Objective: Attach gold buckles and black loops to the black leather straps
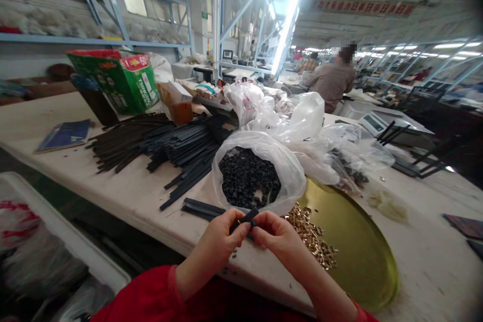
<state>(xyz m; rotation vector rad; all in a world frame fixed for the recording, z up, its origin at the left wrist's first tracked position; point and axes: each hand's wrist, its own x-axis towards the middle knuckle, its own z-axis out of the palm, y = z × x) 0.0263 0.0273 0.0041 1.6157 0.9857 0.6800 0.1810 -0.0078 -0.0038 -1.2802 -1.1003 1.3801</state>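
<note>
My left hand is closed in a pinch round a dark strap at the table's front edge. At the strap, the fingers of my right hand pinch a small black loop; whether it is around the strap or only touching it I cannot tell. Right behind both hands stands a clear plastic bag, open at the top and full of small black loops. Small gold metal fittings lie heaped on a round gold tray to the right. More black straps lie beside my left hand.
Piles of dark straps spread across the table. Behind them are a green box, a blue booklet and plastic bags. A scale stands at right, a white bin at lower left. A person is farther back.
</note>
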